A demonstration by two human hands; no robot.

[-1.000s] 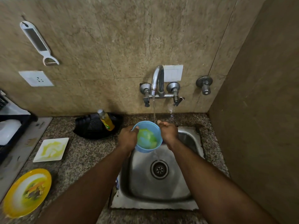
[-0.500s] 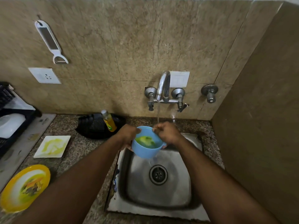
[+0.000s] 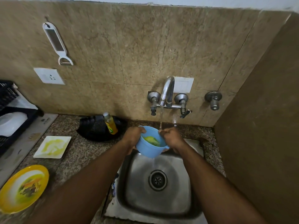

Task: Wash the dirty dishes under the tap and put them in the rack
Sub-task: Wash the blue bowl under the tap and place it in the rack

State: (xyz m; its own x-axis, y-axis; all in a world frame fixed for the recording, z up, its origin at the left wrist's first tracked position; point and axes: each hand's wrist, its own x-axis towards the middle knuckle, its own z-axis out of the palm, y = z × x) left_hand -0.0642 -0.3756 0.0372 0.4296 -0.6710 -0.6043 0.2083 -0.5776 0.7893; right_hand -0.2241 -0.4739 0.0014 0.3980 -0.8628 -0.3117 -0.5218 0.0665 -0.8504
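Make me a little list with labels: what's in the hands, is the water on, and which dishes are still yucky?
held: blue cup, tilted over the sink, yellow-green residue inside
left hand: grips the cup's left rim
right hand: holds the cup's right side
tap: running, stream lands at the cup's far rim by the right hand
spill: water pours from the cup toward the drain
still dirty: white square plate, yellow round plate, both on the counter
rack: far left, holds a white dish

head view, looking down, close over sink point(image 3: 161, 206)
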